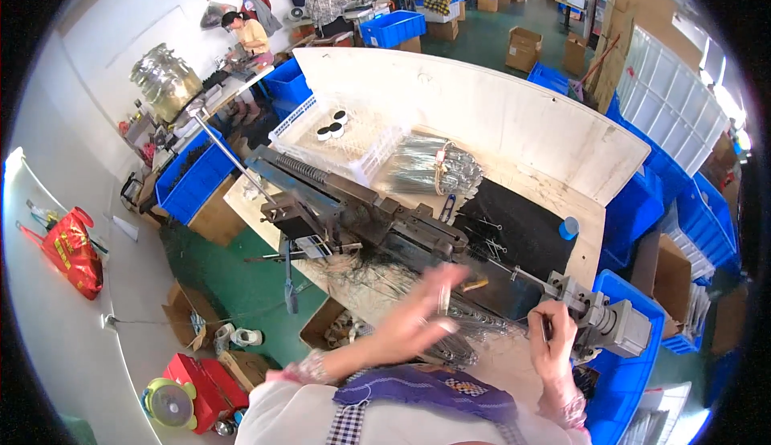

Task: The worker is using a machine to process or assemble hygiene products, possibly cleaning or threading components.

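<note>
Looks mid-batch: one wire bundle (434, 165) banded, loose wires (459, 350) left by the machine (393, 224), left hand (414, 316) spread, right hand (552, 336) curled, can't tell around what.

Red bag (74, 254) — yellow markings, too small to read

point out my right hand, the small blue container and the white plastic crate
right hand (553, 337): head view, middle of the hand
small blue container (569, 229): head view, its side
white plastic crate (384, 154): head view, its right-hand wall
</note>
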`<action>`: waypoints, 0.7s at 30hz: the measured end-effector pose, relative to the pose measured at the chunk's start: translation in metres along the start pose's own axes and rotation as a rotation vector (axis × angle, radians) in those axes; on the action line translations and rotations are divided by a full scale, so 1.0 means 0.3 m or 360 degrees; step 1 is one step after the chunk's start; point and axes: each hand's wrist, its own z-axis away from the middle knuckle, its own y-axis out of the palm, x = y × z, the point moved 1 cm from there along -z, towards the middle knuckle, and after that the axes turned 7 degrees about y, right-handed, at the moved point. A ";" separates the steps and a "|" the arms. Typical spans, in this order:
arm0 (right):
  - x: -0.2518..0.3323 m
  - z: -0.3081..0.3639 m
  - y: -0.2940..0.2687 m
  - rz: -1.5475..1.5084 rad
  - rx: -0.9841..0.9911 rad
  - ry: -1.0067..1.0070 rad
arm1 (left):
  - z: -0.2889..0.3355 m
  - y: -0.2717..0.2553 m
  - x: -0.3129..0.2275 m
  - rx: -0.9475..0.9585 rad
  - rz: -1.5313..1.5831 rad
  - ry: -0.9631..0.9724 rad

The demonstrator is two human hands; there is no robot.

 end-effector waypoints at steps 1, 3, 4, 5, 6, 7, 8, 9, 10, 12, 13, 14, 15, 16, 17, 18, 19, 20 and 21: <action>0.057 -0.031 0.000 -0.0077 0.0083 -0.0197 | -0.044 0.051 -0.050 -0.0011 0.0175 0.0145; 0.129 -0.066 0.012 -0.0147 0.0180 -0.0523 | -0.059 0.098 -0.054 0.0398 0.0494 -0.0227; 0.147 -0.079 0.023 -0.0172 0.0194 -0.0499 | -0.051 0.112 -0.045 0.0808 0.0820 -0.0626; 0.157 -0.081 0.028 -0.0196 0.0212 -0.0463 | -0.014 0.113 -0.030 0.0612 0.0871 -0.0495; 0.132 -0.087 0.039 -0.0182 0.0171 -0.0305 | 0.028 0.104 0.014 0.0427 0.0923 -0.0355; 0.104 -0.096 0.039 -0.0162 0.0115 -0.0132 | 0.054 0.077 0.062 0.0320 0.0704 -0.0415; 0.106 -0.124 0.025 -0.0019 0.0083 0.0018 | 0.090 0.037 0.122 0.0186 0.0479 -0.0493; 0.049 -0.142 0.020 0.0076 0.0057 0.0050 | 0.131 0.002 0.190 0.0153 0.0432 -0.0866; 0.002 -0.161 0.023 0.0229 0.0064 -0.0067 | 0.161 0.021 0.260 -0.0040 0.0583 -0.0843; -0.062 -0.179 0.063 0.0373 0.0098 -0.0166 | 0.189 0.067 0.273 -0.0237 0.0734 -0.0852; -0.081 -0.186 0.087 0.0462 0.0147 -0.0281 | 0.159 0.120 0.248 -0.0148 0.0924 -0.0909; -0.082 -0.183 0.114 0.0534 0.0201 -0.0404 | 0.142 0.164 0.214 -0.0068 0.1101 -0.0970; -0.077 -0.188 0.129 0.0527 0.0207 -0.0390 | 0.117 0.198 0.162 0.0061 0.0705 -0.0989; -0.069 -0.191 0.139 0.0636 0.0230 -0.0464 | 0.103 0.229 0.157 -0.0143 0.1004 -0.1254; -0.069 -0.183 0.142 0.0748 0.0259 -0.0539 | 0.093 0.250 0.152 -0.0359 0.1307 -0.1516; -0.084 -0.182 0.152 0.0738 0.0274 -0.0551 | 0.063 0.232 0.110 -0.0371 0.1635 -0.1431; -0.085 -0.194 0.158 0.0735 0.0287 -0.0551 | 0.030 0.210 0.059 -0.0385 0.1962 -0.1335; -0.077 -0.181 0.158 0.0794 0.0307 -0.0527 | 0.004 0.174 0.041 -0.0497 0.2212 -0.1258; -0.077 -0.175 0.161 0.0858 0.0323 -0.0498 | -0.026 0.113 0.028 -0.0490 0.2309 -0.1309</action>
